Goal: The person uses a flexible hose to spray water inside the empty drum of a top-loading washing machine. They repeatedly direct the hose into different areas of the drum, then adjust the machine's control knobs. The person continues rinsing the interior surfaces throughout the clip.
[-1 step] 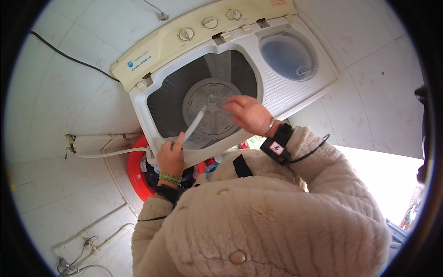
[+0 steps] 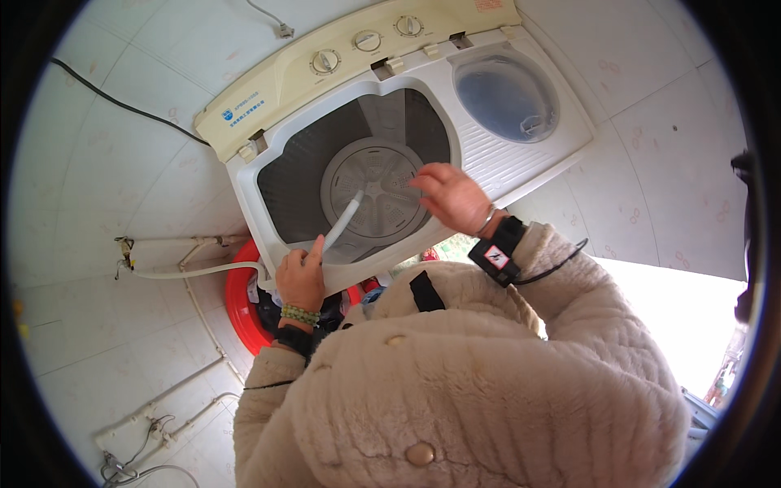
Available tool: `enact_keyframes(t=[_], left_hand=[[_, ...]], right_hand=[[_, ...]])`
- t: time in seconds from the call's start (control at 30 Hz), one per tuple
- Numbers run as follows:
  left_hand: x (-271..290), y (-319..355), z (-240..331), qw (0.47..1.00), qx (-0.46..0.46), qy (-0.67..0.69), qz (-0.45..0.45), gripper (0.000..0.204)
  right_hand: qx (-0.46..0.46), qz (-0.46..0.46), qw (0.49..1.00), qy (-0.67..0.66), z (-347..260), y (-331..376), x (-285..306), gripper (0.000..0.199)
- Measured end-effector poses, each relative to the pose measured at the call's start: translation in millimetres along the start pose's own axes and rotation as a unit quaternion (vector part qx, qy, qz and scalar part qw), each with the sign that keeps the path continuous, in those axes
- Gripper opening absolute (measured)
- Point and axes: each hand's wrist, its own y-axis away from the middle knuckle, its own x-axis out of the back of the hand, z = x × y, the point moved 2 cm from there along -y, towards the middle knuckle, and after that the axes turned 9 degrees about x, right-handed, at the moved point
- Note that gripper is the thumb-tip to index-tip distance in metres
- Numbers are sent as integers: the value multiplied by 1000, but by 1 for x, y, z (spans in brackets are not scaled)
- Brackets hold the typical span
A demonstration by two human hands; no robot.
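Observation:
A white hose (image 2: 346,215) reaches over the front left rim into the open wash tub (image 2: 281,191) of a twin-tub washing machine (image 2: 521,167). My left hand (image 2: 300,276) is closed round the hose at that rim, index finger stretched along it. The hose's free end points at the round ridged disc (image 2: 346,175) on the tub floor. Above the tub's front right side is my right hand (image 2: 455,199), its fingers apart and slightly bent, with nothing in them. It stays clear of the hose.
Right of the tub is a round translucent blue lid (image 2: 508,98). Three knobs line the cream control panel (image 2: 277,81). Below the machine's left front corner stands a red basin (image 2: 242,293) with dark items in it. Wall pipes (image 2: 183,244) run at the left.
My right hand has shifted a little to the right and down, away from the hose end. My left hand and the hose have stayed in place.

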Motion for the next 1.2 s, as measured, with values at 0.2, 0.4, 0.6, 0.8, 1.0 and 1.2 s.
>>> enact_keyframes(t=[0.2, 0.4, 0.6, 0.8, 1.0, 1.2], left_hand=[[-17, 11, 3, 999, 44, 2, 4, 46], [-11, 11, 1, 996, 83, 22, -26, 42], [-10, 10, 3, 994, 105, 33, -16, 40], [-9, 9, 5, 992, 120, 11, -24, 37], [-8, 9, 6, 995, 103, 2, -17, 37], [-5, 9, 7, 995, 102, -4, -8, 36]], right_hand=[[-144, 55, 986, 68, 73, 79, 50, 13], [-156, 102, 981, 50, 88, 90, 47, 9], [-127, 125, 981, 77, 86, 89, 45, 11], [-109, 133, 981, 89, 85, 86, 47, 10], [-102, 131, 981, 97, 85, 87, 48, 11], [-114, 126, 981, 96, 86, 87, 47, 10]])
